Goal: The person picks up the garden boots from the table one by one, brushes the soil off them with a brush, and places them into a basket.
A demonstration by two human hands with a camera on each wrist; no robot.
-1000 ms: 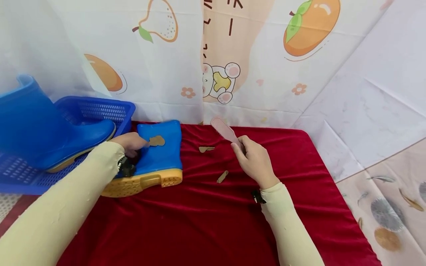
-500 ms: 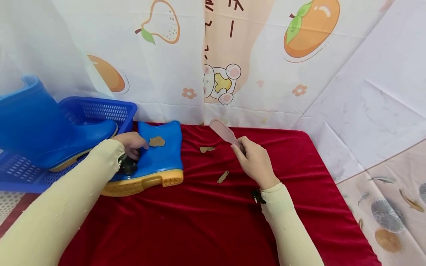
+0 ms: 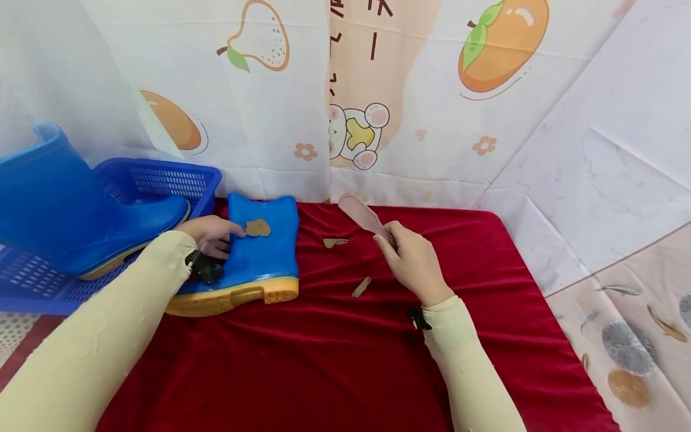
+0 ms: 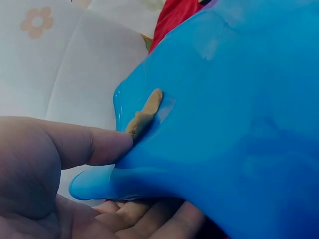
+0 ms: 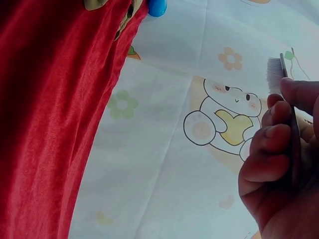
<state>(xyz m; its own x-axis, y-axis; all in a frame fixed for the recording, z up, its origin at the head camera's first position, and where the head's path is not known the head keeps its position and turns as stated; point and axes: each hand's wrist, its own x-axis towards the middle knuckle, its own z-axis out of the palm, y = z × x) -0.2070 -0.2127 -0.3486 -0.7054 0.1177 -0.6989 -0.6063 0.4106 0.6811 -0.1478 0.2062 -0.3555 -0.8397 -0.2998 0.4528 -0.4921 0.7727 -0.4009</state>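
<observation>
A blue boot (image 3: 259, 258) with a yellow sole lies on its side, a flat brown lump (image 3: 258, 227) stuck on its shaft. My left hand (image 3: 210, 235) grips the shaft's left edge; in the left wrist view one digit of this left hand (image 4: 94, 144) touches the brown lump (image 4: 144, 115), while other fingers pass under the boot (image 4: 224, 114). My right hand (image 3: 414, 258) holds a pink brush (image 3: 360, 214) raised over the cloth. Bristles of the brush (image 5: 275, 74) face left in the right wrist view, where the right hand (image 5: 279, 154) wraps its handle.
At the left, another blue boot (image 3: 108, 222) rests in a blue perforated basket (image 3: 213, 180). Two small brown pieces, one farther back (image 3: 335, 242) and one nearer (image 3: 361, 287), lie on the red cloth (image 3: 302, 372). A printed white curtain (image 3: 270, 144) hangs behind.
One left finger has stretched out to the brown lump, with other fingers lower at the boot's edge. The boot's shaft has shifted slightly right. My right hand and the brush have hardly moved.
</observation>
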